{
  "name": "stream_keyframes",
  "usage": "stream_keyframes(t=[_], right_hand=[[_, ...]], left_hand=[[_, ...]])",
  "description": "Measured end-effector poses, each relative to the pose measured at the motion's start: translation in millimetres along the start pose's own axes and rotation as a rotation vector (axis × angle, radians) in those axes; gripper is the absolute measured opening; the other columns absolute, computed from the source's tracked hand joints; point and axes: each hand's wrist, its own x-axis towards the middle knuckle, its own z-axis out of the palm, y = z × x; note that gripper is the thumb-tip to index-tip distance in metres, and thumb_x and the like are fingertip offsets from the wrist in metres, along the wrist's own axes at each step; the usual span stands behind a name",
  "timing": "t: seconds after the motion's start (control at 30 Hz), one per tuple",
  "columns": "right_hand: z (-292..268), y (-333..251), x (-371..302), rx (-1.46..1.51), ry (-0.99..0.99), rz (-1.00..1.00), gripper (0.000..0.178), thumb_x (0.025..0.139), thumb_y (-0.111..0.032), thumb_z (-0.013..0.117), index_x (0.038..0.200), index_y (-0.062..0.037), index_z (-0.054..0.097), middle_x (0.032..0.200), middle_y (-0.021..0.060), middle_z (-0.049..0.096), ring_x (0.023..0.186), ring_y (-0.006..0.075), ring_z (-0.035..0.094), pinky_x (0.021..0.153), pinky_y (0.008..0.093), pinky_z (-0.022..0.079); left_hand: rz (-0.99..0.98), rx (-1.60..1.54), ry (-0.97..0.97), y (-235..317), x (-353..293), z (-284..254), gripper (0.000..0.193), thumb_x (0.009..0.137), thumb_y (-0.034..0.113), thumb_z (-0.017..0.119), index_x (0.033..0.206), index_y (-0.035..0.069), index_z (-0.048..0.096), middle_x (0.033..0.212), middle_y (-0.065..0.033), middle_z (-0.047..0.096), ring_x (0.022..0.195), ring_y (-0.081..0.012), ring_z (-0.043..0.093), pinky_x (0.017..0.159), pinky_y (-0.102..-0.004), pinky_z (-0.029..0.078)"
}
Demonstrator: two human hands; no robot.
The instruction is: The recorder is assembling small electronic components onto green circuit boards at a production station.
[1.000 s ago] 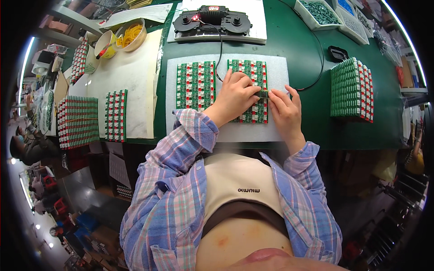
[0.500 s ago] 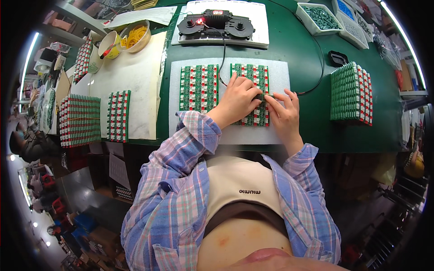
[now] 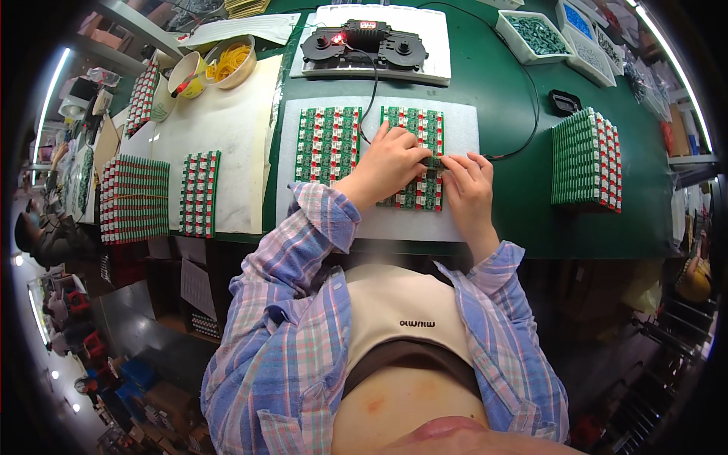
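A: Where's the work piece?
B: Right-hand green circuit board panel (image 3: 413, 155), flat on the white foam mat (image 3: 455, 220), mid-bench. A second panel (image 3: 328, 144) lies just beside it on the left.
A: Hands?
B: Left hand (image 3: 390, 163) rests on the panel, fingers curled down. Right hand (image 3: 469, 182) sits at its right edge, fingertips pinched on a small dark part (image 3: 435, 161) between both hands. Can't tell whether the left hand actually grips it.
A: Surroundings?
B: Black cable (image 3: 523, 114) runs off to a black fixture (image 3: 364, 42) on a white tray behind the mat. Board stack (image 3: 585, 158) on the right, well apart. More boards (image 3: 136, 199) left, on paper.
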Motion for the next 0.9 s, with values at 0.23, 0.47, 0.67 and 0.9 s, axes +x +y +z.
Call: stream_keyframes(t=[0.23,0.47,0.67,0.9], right_hand=[[2,0,-2,-0.028,0.053,-0.039,0.030,0.085,0.000,0.069,0.115,-0.0069,0.072,0.122,0.0056,0.069,0.123,0.0331,0.054,0.106,0.0419,0.047],[2,-1,-2,-0.031,0.063,-0.053,0.029,0.086,0.000,0.069,0.114,-0.0061,0.072,0.122,0.0062,0.069,0.124,0.0334,0.054,0.105,0.0424,0.047],[-2,-7,1,-0.120,0.055,-0.077,0.025,0.086,-0.002,0.071,0.110,-0.0065,0.074,0.120,0.0050,0.071,0.122,0.0326,0.055,0.105,0.0423,0.048],[-3,-1,3,-0.073,0.066,-0.039,0.022,0.083,-0.002,0.074,0.104,-0.0083,0.077,0.112,0.0015,0.074,0.115,0.0289,0.056,0.102,0.0391,0.048]], left_hand=[[-0.040,0.180,0.085,15,-4,5,0.022,0.080,0.017,0.077,0.102,0.011,0.075,0.097,-0.0048,0.062,0.102,-0.0266,0.056,0.106,-0.0483,0.040],[-0.055,0.020,0.206,14,-3,10,0.021,0.079,0.016,0.077,0.099,0.011,0.074,0.093,-0.0042,0.062,0.099,-0.0261,0.054,0.097,-0.0415,0.042],[-0.072,0.039,0.201,17,-5,8,0.020,0.078,0.016,0.077,0.098,0.011,0.075,0.092,-0.0031,0.062,0.097,-0.0252,0.053,0.098,-0.0406,0.041],[-0.061,0.108,0.183,24,-1,3,0.021,0.078,0.016,0.078,0.099,0.012,0.075,0.092,-0.0019,0.062,0.097,-0.0245,0.053,0.100,-0.0410,0.039]])
